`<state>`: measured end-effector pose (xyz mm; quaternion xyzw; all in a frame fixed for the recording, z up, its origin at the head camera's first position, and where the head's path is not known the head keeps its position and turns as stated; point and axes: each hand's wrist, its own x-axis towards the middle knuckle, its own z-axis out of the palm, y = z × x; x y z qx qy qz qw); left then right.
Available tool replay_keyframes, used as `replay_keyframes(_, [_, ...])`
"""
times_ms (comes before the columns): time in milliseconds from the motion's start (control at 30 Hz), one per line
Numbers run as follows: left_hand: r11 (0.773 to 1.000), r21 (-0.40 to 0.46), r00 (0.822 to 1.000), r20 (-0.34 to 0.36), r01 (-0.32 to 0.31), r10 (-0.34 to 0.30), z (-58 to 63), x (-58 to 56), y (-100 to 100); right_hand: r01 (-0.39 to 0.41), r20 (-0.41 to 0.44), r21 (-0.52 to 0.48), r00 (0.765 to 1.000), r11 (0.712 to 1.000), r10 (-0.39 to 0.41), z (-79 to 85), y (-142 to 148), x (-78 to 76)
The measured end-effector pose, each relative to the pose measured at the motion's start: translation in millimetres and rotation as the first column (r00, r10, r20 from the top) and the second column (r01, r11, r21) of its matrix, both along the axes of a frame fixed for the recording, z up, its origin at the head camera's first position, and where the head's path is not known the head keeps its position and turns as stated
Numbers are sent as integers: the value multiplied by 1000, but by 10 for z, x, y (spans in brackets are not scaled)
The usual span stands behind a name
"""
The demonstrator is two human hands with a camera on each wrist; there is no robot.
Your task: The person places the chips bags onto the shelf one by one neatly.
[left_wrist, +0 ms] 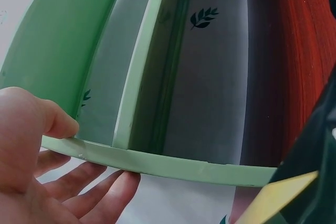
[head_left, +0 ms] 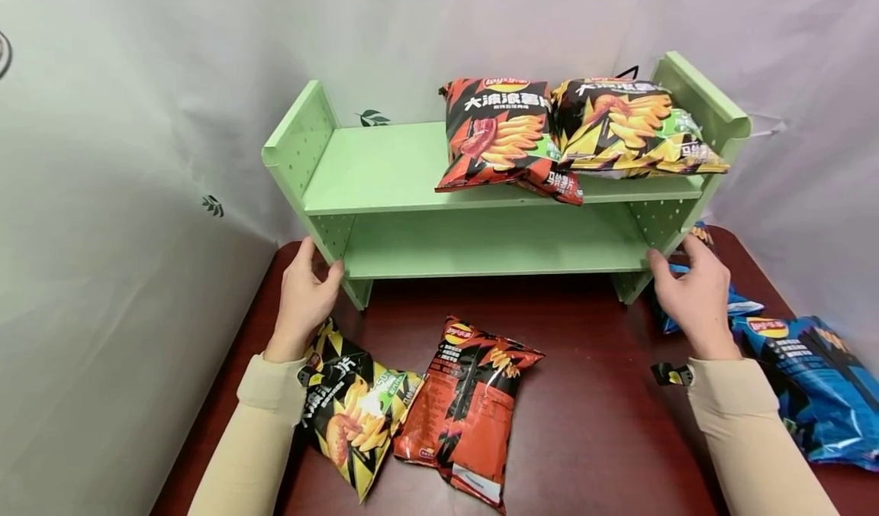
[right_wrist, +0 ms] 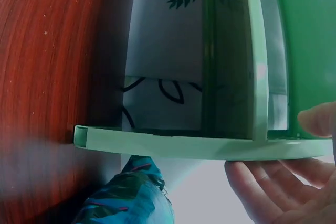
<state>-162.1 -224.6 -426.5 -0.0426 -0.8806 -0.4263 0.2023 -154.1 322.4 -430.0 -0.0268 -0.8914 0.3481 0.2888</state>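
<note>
A light green two-tier shelf rack point(head_left: 384, 166) stands at the back of a dark red table. My left hand point(head_left: 306, 291) grips its left side panel near the lower shelf, thumb on the inner side and fingers outside, as the left wrist view shows. On the opposite side panel, my right hand point(head_left: 693, 291) holds on at about the same height, fingers behind the panel in the right wrist view. Upper-shelf load: a red chip bag point(head_left: 500, 136) standing in front of another red one, and yellow-black chip bags point(head_left: 621, 127) at the right end. The lower shelf point(head_left: 494, 243) carries no bag.
On the table point(head_left: 584, 424) lie a yellow-black chip bag point(head_left: 360, 413) by the left forearm and a red chip bag point(head_left: 467, 409) back side up. Blue chip bags point(head_left: 817, 386) lie along the right edge. White curtains point(head_left: 172, 157) enclose the back and sides.
</note>
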Motion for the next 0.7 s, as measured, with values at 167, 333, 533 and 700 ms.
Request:
replay_keyframes(167, [1000, -25, 1000, 10, 17, -17, 4, -1, -20, 16, -21, 18, 1000, 1000, -15, -19, 21, -5])
replay_keyframes(333, [999, -28, 999, 12, 36, -36, 11, 0, -15, 4, -34, 28, 999, 1000, -3, -16, 58, -3])
replay_keyframes(533, [999, -17, 999, 32, 31, -31, -5, 63, -45, -28, -27, 47, 999, 999, 29, -10, 49, -21])
replay_keyframes(700, [999, -6, 997, 58, 49, -48, -8, 161, -79, -49, -13, 58, 999, 997, 50, -14, 37, -24])
